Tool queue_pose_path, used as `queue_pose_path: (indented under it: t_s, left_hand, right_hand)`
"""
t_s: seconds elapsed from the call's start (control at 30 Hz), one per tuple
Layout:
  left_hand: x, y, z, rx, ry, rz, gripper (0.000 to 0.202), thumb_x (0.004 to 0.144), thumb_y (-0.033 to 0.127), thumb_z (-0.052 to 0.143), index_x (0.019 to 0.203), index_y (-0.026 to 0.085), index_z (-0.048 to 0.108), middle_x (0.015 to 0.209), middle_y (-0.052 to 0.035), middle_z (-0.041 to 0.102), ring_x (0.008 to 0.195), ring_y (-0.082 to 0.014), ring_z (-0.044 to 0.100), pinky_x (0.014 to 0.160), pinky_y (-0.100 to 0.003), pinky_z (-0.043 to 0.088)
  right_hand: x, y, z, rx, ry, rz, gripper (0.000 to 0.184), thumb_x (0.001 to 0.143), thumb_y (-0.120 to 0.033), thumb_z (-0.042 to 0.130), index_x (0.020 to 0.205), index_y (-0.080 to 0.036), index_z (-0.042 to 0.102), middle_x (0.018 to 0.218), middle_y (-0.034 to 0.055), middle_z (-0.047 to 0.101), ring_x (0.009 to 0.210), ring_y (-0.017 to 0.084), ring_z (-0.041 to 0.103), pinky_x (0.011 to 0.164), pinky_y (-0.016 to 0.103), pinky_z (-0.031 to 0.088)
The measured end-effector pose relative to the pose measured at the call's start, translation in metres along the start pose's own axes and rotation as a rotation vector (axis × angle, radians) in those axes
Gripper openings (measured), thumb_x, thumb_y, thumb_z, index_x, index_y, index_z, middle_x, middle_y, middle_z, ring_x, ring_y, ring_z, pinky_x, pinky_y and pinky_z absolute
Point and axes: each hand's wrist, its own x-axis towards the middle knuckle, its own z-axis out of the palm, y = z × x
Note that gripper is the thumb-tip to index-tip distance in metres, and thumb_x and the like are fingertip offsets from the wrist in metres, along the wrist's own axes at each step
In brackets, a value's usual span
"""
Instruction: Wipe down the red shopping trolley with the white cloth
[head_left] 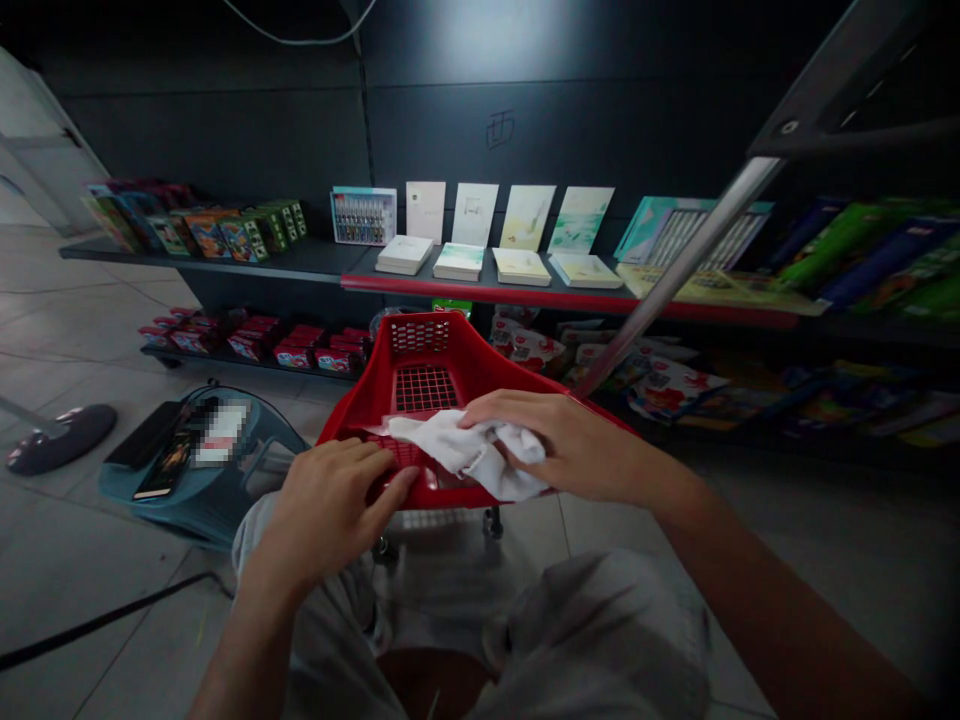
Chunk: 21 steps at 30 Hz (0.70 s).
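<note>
A red plastic shopping cart [360,410] with a grid in its base stands in front of my knees. Over its near left corner lies my left hand [337,495], the fingers curled on the rim and the thumb along the near edge. My right hand [562,440] is closed on a crumpled white cloth [457,445], pressed down at the cart's near right edge. Part of the cloth is bunched under the palm. A loose end of it points left, towards my left hand.
Ahead, a dark shelf [322,258] carries books and boxes, with red packs [300,345] and bags [667,385] below. To the left, a blue-grey stool [247,440] holds phones. A metal pole [675,270] slants past on the right; a round stand base [64,440] sits far left.
</note>
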Motion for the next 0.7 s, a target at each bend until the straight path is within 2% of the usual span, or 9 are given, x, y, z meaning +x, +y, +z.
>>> queue_pose_path:
  t_s: [0.07, 0.2, 0.27, 0.33, 0.43, 0.53, 0.63, 0.7]
  left_hand:
    - [0.001, 0.013, 0.004, 0.063, -0.015, -0.054, 0.047, 0.105, 0.047, 0.041, 0.084, 0.019, 0.073, 0.082, -0.006, 0.073, 0.071, -0.0178, 0.065, 0.065, -0.031, 0.038]
    - [0.004, 0.021, 0.017, 0.183, 0.007, -0.195, 0.057, 0.101, 0.053, 0.043, 0.07, 0.018, 0.075, 0.065, -0.0082, 0.068, 0.057, -0.0182, 0.06, 0.058, -0.032, 0.029]
    - [0.005, 0.02, 0.021, 0.188, 0.053, -0.241, 0.057, 0.1, 0.054, 0.044, 0.068, 0.02, 0.076, 0.063, -0.0081, 0.069, 0.057, -0.0187, 0.06, 0.057, -0.032, 0.026]
    - [0.007, 0.018, 0.022, 0.176, 0.086, -0.264, 0.057, 0.1, 0.053, 0.042, 0.067, 0.021, 0.076, 0.064, -0.0071, 0.071, 0.058, -0.0182, 0.06, 0.058, -0.032, 0.023]
    - [0.01, 0.017, 0.022, 0.162, 0.107, -0.28, 0.061, 0.102, 0.052, 0.04, 0.061, 0.021, 0.073, 0.066, -0.0063, 0.073, 0.059, -0.0171, 0.061, 0.059, -0.031, 0.023]
    - [0.013, 0.015, 0.022, 0.155, 0.103, -0.287, 0.06, 0.103, 0.05, 0.041, 0.063, 0.021, 0.073, 0.071, -0.0069, 0.076, 0.062, -0.0181, 0.064, 0.06, -0.032, 0.022]
    - [0.014, 0.014, 0.022, 0.153, 0.081, -0.282, 0.058, 0.103, 0.049, 0.041, 0.066, 0.021, 0.075, 0.073, -0.0072, 0.077, 0.064, -0.0198, 0.065, 0.06, -0.032, 0.022]
    - [0.014, 0.014, 0.022, 0.152, 0.079, -0.281, 0.058, 0.103, 0.05, 0.04, 0.064, 0.021, 0.074, 0.071, -0.0071, 0.077, 0.063, -0.0194, 0.065, 0.06, -0.031, 0.021]
  right_hand:
    - [0.014, -0.003, 0.007, 0.006, -0.006, -0.036, 0.047, 0.085, -0.002, 0.057, 0.127, -0.021, 0.068, 0.132, 0.0082, 0.07, 0.123, 0.02, 0.065, 0.11, 0.035, 0.048]
    - [0.058, -0.006, 0.013, -0.011, -0.184, -0.153, 0.049, 0.083, 0.001, 0.055, 0.125, -0.019, 0.068, 0.127, 0.008, 0.071, 0.118, 0.019, 0.066, 0.106, 0.034, 0.048]
    - [0.088, 0.0, 0.019, -0.042, -0.236, -0.202, 0.049, 0.081, 0.003, 0.055, 0.123, -0.019, 0.068, 0.125, 0.0076, 0.072, 0.115, 0.019, 0.067, 0.104, 0.033, 0.049]
    - [0.117, 0.01, 0.032, -0.093, -0.234, -0.214, 0.048, 0.08, 0.004, 0.057, 0.122, -0.017, 0.068, 0.123, 0.0091, 0.072, 0.113, 0.02, 0.067, 0.102, 0.033, 0.049]
    - [0.143, 0.027, 0.053, -0.159, -0.325, -0.189, 0.04, 0.084, 0.003, 0.057, 0.119, -0.014, 0.067, 0.122, 0.0134, 0.071, 0.11, 0.022, 0.067, 0.099, 0.034, 0.05]
    - [0.145, 0.039, 0.061, -0.148, -0.391, -0.215, 0.036, 0.085, 0.0, 0.06, 0.119, -0.013, 0.065, 0.127, 0.0138, 0.068, 0.114, 0.022, 0.065, 0.101, 0.034, 0.05]
    - [0.134, 0.047, 0.05, -0.126, -0.414, -0.273, 0.033, 0.085, -0.002, 0.063, 0.116, -0.014, 0.067, 0.124, 0.012, 0.067, 0.116, 0.023, 0.063, 0.106, 0.036, 0.047]
    - [0.123, 0.052, 0.038, -0.147, -0.433, -0.262, 0.034, 0.081, 0.0, 0.064, 0.112, -0.014, 0.069, 0.118, 0.0112, 0.066, 0.111, 0.023, 0.064, 0.104, 0.037, 0.048]
